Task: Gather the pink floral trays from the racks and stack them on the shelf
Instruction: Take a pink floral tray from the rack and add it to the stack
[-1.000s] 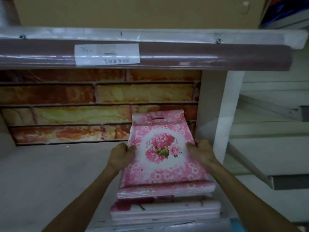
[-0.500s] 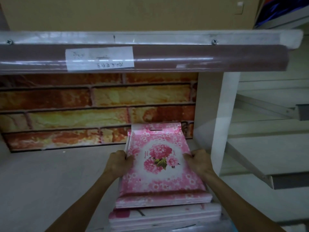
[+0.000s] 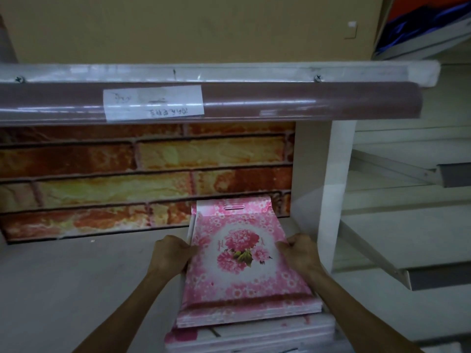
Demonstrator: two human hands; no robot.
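A stack of pink floral trays (image 3: 239, 266) lies flat on the grey shelf (image 3: 76, 284), at its right end beside the white upright. The top tray shows a big pink flower in a white oval and has a slot at its far edge. My left hand (image 3: 170, 253) grips the stack's left edge. My right hand (image 3: 298, 253) grips its right edge. Under the stack, nearer to me, lies a wider pile of pale pink and white trays (image 3: 254, 335).
A brick-patterned panel (image 3: 142, 179) backs the shelf. A brown roll with a white label (image 3: 204, 103) runs along the shelf edge above. A white upright (image 3: 331, 189) stands right of the trays. Grey shelves (image 3: 407, 225) extend to the right.
Both hands have slid the stack of floral trays further back into the shelf, toward the brick panel. The grip on both edges is unchanged.
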